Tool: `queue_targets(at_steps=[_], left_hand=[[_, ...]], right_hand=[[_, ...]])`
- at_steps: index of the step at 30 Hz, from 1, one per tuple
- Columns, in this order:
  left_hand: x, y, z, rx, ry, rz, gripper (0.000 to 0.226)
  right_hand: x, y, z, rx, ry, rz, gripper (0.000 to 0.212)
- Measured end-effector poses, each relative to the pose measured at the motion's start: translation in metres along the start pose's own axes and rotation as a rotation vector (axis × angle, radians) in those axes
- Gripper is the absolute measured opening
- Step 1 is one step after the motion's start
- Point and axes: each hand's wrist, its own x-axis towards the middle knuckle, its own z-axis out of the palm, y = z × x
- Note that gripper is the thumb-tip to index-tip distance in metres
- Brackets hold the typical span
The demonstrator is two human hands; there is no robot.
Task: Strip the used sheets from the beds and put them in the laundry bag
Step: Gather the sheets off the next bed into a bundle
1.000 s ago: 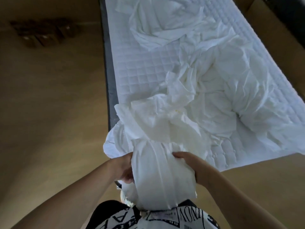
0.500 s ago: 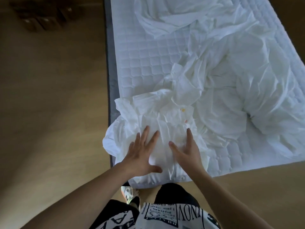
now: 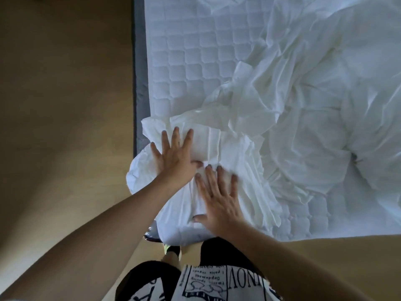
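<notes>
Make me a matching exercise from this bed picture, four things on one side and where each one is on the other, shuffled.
Things:
1. left hand
2. right hand
3. crumpled white sheet
4. grey mattress edge

Places:
A. running up beside the wooden floor
B. flat on the bundle, nearer the person
C. spread loosely over the white quilted mattress top
D. flat on the bundle, further up the bed

Pairs: 1-D, 2-B, 3-C, 4-A
</notes>
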Motion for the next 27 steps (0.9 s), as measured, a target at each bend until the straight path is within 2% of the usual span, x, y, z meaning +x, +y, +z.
queue_targets(at_steps=[2,4,6,10,12,15,17,19,21,23,24,25,27], left_hand=[[0.003,-0.004,0.000,-0.011,0.077,-0.021,0.084],[-0.001,-0.017,0.000,-0.035,0.156,-0.063,0.076],[-0.011,-0.035,0.004,-0.060,0.171,-0.091,0.076],[-0.026,-0.059,0.019,-0.163,0.001,-0.090,0.107],[-0.018,-0.056,0.026,-0.234,-0.011,-0.117,0.122],[0.005,-0.047,0.024,-0.475,-0.035,-0.191,0.132],[0.016,-0.046,0.018,-0.599,-0.074,-0.241,0.144],[0.025,-0.048,0.017,-0.693,-0.102,-0.300,0.154],[0.034,-0.049,0.025,-0.736,-0.150,-0.339,0.156],[0.040,-0.053,0.034,-0.786,-0.188,-0.346,0.148],[0.042,-0.055,0.036,-0.857,-0.201,-0.342,0.139],[0.043,-0.057,0.036,-0.930,-0.223,-0.341,0.124],[0.041,-0.060,0.028,-1.056,-0.292,-0.338,0.093]], right_hand=[[0.030,0.007,-0.009,0.005,-0.089,-0.004,0.137],[0.059,0.015,-0.021,0.026,-0.151,0.023,0.129],[0.087,0.026,-0.034,0.068,-0.145,0.078,0.121],[0.133,0.042,-0.055,0.213,-0.196,0.174,0.120],[0.129,0.040,-0.058,0.210,-0.173,0.164,0.120],[0.084,0.044,-0.052,0.225,0.058,0.167,0.109],[0.047,0.058,-0.045,0.261,0.150,0.377,0.109],[0.021,0.072,-0.036,0.402,0.045,0.708,0.120],[0.015,0.081,-0.022,0.647,-0.086,0.883,0.133],[0.022,0.084,-0.009,0.965,-0.044,0.920,0.140],[0.028,0.084,-0.005,1.120,0.011,0.925,0.136],[0.033,0.082,-0.003,1.254,0.064,0.908,0.121],[0.039,0.074,-0.007,1.440,0.114,0.841,0.077]])
